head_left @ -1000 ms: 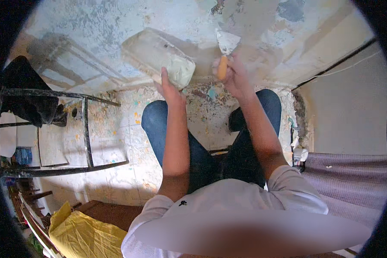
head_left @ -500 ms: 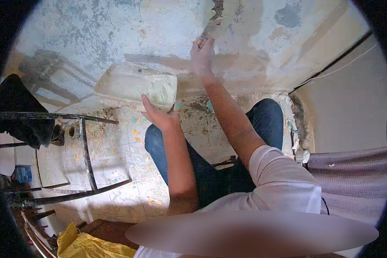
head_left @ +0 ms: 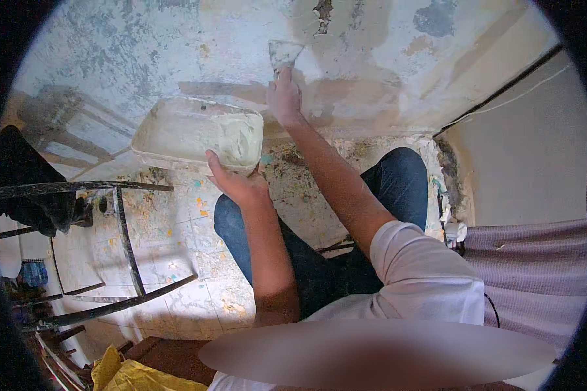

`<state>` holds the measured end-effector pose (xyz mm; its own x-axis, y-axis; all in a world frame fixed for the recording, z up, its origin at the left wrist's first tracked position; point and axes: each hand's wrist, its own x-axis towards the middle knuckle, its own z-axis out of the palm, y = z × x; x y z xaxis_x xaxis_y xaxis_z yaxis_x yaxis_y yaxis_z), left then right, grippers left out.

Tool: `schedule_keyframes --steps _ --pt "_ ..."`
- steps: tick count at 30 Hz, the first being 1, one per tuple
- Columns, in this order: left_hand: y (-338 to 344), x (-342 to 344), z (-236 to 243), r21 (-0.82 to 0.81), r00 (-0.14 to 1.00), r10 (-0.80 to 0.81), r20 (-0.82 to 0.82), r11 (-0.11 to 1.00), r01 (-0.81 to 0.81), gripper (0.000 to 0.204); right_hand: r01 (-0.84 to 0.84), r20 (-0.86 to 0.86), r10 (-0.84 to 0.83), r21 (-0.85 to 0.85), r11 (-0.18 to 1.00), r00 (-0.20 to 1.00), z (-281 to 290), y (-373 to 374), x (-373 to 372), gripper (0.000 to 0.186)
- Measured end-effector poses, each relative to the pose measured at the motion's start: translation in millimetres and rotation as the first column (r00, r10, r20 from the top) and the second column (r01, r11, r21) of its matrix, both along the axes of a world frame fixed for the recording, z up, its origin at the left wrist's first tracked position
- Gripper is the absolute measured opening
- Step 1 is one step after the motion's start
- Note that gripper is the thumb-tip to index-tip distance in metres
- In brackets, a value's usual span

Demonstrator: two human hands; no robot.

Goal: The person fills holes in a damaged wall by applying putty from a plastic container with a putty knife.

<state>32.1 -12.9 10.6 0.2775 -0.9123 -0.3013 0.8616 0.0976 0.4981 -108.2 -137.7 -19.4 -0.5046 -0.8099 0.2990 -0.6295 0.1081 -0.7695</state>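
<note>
My left hand (head_left: 239,183) grips the near rim of a whitish rectangular tub (head_left: 169,130), thumb over the edge. Pale putty (head_left: 240,137) is heaped at the tub's right end. Up and to the right of it, my right hand (head_left: 284,98) is closed around a putty knife (head_left: 284,52), its flat blade pointing up in front of the wall. The knife's handle is mostly hidden by my fingers. Patchy, peeling paint covers the wall (head_left: 195,39), and a dark gouge (head_left: 323,14) shows in it beyond the blade, to the right.
A black metal frame (head_left: 129,241) stands at the left, beside dark cloth (head_left: 29,182). Paint flakes lie on the tiled floor (head_left: 176,254). Yellow sheeting (head_left: 137,376) is at the lower left. A purplish textured cloth (head_left: 535,274) lies at the right.
My right hand has moved left and slightly down with the putty knife, away from the gouge. The blade now shows plainly. The tub has shifted slightly left in view.
</note>
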Motion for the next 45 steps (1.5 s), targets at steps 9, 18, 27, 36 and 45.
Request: schedule_keyframes --steps 9,18,27,36,45 --pt "-7.3 -0.2 -19.1 -0.037 0.999 -0.037 0.021 0.999 0.038 0.055 -0.497 0.415 0.576 -0.290 0.817 0.704 2.8 117.1 -34.6 0.038" --pt "-6.6 -18.3 -18.9 -0.276 0.967 -0.253 0.023 0.928 0.249 0.041 -0.451 -0.120 0.448 -0.001 0.893 0.886 83.9 195.5 -93.1 0.025" --pt "-2.0 -26.6 -19.8 -0.328 0.894 -0.441 0.080 0.835 0.441 0.045 -0.416 -0.551 0.499 0.279 0.865 0.669 105.7 211.8 -106.9 0.022" --pt "-8.3 -26.5 -27.9 -0.286 0.884 -0.433 0.178 0.837 0.467 0.041 -0.519 -0.347 0.650 0.401 0.755 0.676 98.3 197.8 -116.4 0.023" --pt "3.5 -37.4 -20.6 -0.215 0.835 -0.462 0.297 0.820 0.530 0.049 -0.741 0.188 0.731 0.345 0.576 0.656 87.5 199.8 -113.1 0.022"
